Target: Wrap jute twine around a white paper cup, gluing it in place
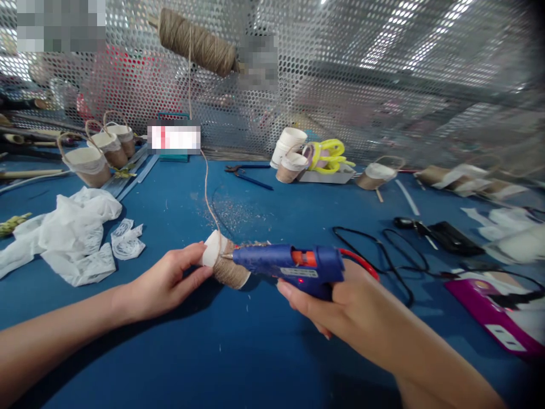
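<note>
My left hand [170,282] pinches the white end of a small paper cup [232,271] that lies tilted over the blue table. Brown twine is wound around much of the cup. In my right hand [340,304] is a blue hot glue gun [281,264], a red light showing on its side. Its metal nozzle touches or nearly touches the cup by the edge of the winding. A loose strand of twine [207,182] runs up from the cup to a large spool [196,42] on the mesh panel.
Several twine-wrapped cups with handles [87,166] stand back left, behind white lace [68,233]. Pliers [249,175] lie at the back beside stacked cups [289,147]. Black cables [383,250] and a purple power strip [489,318] occupy the right.
</note>
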Motion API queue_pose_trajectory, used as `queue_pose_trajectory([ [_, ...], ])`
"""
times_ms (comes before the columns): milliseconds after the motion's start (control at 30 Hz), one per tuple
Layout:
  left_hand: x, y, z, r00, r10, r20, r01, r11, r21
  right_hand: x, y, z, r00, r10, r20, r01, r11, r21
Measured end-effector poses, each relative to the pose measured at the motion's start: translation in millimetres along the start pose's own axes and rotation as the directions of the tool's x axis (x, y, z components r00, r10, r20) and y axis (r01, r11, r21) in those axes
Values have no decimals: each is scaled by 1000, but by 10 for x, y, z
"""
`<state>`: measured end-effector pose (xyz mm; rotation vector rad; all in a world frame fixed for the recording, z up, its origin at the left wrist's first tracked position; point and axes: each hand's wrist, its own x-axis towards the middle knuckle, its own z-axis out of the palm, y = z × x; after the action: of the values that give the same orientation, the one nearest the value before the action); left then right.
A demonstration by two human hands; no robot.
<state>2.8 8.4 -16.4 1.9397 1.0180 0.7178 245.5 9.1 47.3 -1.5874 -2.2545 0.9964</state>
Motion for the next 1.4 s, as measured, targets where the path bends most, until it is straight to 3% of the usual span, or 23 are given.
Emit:
queue_pose_trajectory([
  [167,4,3,0,1000,-8,0,8,1000,15,-13,7,15,999,-32,-22,31,999,-25],
  [300,8,12,-5,1000,3,13,-3,1000,-3,17,28,-18,1000,19,23,-19,1000,10],
  [533,1,-25,1,1000,1,22,-2,1000,25,165,-4,-49,988,155,-24,-153,986,71],
  [800,-2,-16,-3,999,40,3,-40,995,88,242,55,-21,998,67,-2,-65,981,181],
  [900,-5,-7,6,999,52,-2,-51,994,95,316,128,-29,998,22,-61,-8,974,227],
  [967,-4,-1,15,998,56,-10,-55,993,103,395,194,-51,986,29,-164,14,967,253],
  [1100,-8,3,32,996,82,-27,-77,988,130,607,340,-118,906,100,-411,-64,993,101],
  [1200,-22,-2,40,995,94,-37,-87,985,147,776,424,-147,886,166,-434,-181,983,6],
  [1400,-50,-13,50,991,114,-62,-101,977,186,1050,523,-130,890,232,-393,-254,967,-5],
])
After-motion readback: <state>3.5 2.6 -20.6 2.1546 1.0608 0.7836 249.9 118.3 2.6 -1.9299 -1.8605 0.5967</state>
